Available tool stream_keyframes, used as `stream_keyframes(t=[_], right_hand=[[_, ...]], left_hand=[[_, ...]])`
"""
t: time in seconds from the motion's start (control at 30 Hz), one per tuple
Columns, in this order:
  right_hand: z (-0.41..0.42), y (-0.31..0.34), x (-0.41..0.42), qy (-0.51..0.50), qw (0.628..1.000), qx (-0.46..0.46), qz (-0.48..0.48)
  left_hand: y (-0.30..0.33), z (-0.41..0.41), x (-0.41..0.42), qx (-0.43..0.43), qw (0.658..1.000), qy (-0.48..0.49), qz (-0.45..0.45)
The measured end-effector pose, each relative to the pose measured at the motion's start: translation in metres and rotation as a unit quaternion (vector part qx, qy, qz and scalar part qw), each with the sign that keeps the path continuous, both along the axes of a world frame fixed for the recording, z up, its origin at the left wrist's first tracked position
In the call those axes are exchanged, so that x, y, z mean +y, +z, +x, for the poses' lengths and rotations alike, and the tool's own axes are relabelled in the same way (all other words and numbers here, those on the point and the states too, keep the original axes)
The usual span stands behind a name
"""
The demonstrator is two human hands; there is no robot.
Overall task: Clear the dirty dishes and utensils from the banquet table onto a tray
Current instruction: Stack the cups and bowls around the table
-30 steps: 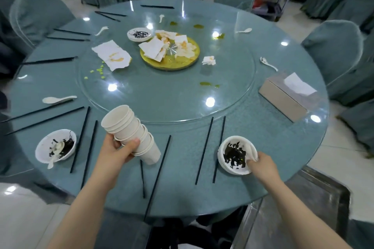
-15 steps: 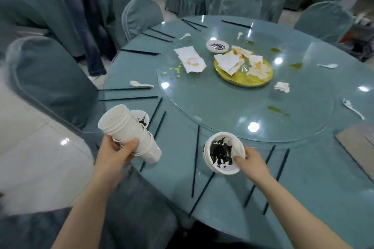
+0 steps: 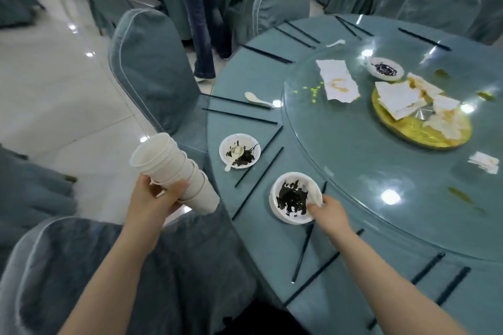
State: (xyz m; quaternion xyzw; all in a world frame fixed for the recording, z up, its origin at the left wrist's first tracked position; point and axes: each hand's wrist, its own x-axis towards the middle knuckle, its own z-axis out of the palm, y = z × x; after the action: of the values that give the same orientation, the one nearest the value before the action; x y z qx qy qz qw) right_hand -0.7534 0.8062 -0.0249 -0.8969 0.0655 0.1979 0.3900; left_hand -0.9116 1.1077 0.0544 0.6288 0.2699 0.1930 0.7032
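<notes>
Nearest, the left hand point(image 3: 153, 198) has its fingers wrapped around a tilted stack of white cups point(image 3: 174, 168), held off the table's edge above a covered chair point(image 3: 141, 266). The right hand point(image 3: 328, 211) pinches the near rim of a stack of dirty bowls point(image 3: 292, 198) smeared with dark residue, over the table point(image 3: 353, 280) among black chopsticks point(image 3: 258, 182). Just beyond sits another soiled bowl point(image 3: 239, 150) with a spoon in it. Farther on lie a white spoon point(image 3: 257, 99), stained napkins point(image 3: 337, 80) on the glass turntable point(image 3: 353, 158), a small dirty dish point(image 3: 385, 68) and a gold plate point(image 3: 419, 130) heaped with crumpled paper. A person's legs point(image 3: 202, 16) stand behind the chairs.
</notes>
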Motion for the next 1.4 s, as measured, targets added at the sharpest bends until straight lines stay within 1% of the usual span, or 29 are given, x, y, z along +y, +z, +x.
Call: stream_keyframes(t=[0.07, 0.17, 0.27, 0.33, 0.4, 0.57, 0.7, 0.87, 0.93, 1.0, 1.03, 1.1, 1.17, 1.3, 1.33, 1.4], right_hand=[[0.006, -0.005, 0.006, 0.022, 1.000, 0.009, -0.001], [0.014, -0.003, 0.012, 0.056, 0.998, 0.010, -0.021], [0.025, 0.011, 0.015, 0.063, 0.990, -0.061, -0.108], [0.032, 0.024, 0.023, 0.065, 0.985, -0.114, -0.110], [0.039, 0.035, 0.040, 0.092, 0.982, -0.136, -0.094], [0.058, 0.041, 0.114, 0.203, 0.968, -0.101, -0.108], [0.069, 0.029, 0.171, 0.304, 0.930, -0.058, -0.197], [0.082, 0.014, 0.209, 0.350, 0.904, -0.030, -0.244], [0.083, 0.008, 0.218, 0.348, 0.908, -0.023, -0.232], [0.082, 0.005, 0.223, 0.339, 0.912, -0.027, -0.232], [0.082, 0.005, 0.224, 0.343, 0.906, -0.030, -0.247], [0.083, 0.003, 0.227, 0.358, 0.889, -0.046, -0.283], [0.084, 0.003, 0.227, 0.376, 0.876, -0.062, -0.297], [0.084, 0.002, 0.221, 0.436, 0.826, -0.094, -0.346], [0.084, 0.002, 0.218, 0.441, 0.820, -0.106, -0.350], [0.086, 0.004, 0.213, 0.432, 0.833, -0.115, -0.326]], left_hand=[[0.004, 0.004, 0.000, 0.005, 1.000, 0.000, 0.011], [0.007, 0.013, -0.003, 0.002, 1.000, 0.003, -0.004], [0.001, 0.018, -0.004, 0.012, 1.000, 0.013, -0.008], [-0.003, 0.017, -0.004, 0.027, 0.999, 0.016, -0.006], [-0.008, 0.014, -0.001, 0.040, 0.999, 0.018, -0.008], [-0.009, 0.003, 0.010, 0.046, 0.998, 0.039, -0.003], [-0.005, -0.005, 0.018, 0.054, 0.996, 0.074, -0.002], [-0.001, -0.011, 0.017, 0.060, 0.993, 0.097, 0.008], [-0.002, -0.013, 0.018, 0.067, 0.992, 0.105, 0.007], [-0.003, -0.015, 0.017, 0.070, 0.992, 0.108, 0.005], [-0.003, -0.015, 0.017, 0.072, 0.991, 0.110, 0.003], [-0.005, -0.016, 0.016, 0.074, 0.991, 0.110, -0.003], [-0.008, -0.016, 0.016, 0.076, 0.991, 0.108, -0.010], [-0.013, -0.015, 0.015, 0.083, 0.991, 0.102, -0.015], [-0.013, -0.015, 0.015, 0.084, 0.991, 0.099, -0.017], [-0.014, -0.016, 0.014, 0.086, 0.992, 0.092, -0.019]])
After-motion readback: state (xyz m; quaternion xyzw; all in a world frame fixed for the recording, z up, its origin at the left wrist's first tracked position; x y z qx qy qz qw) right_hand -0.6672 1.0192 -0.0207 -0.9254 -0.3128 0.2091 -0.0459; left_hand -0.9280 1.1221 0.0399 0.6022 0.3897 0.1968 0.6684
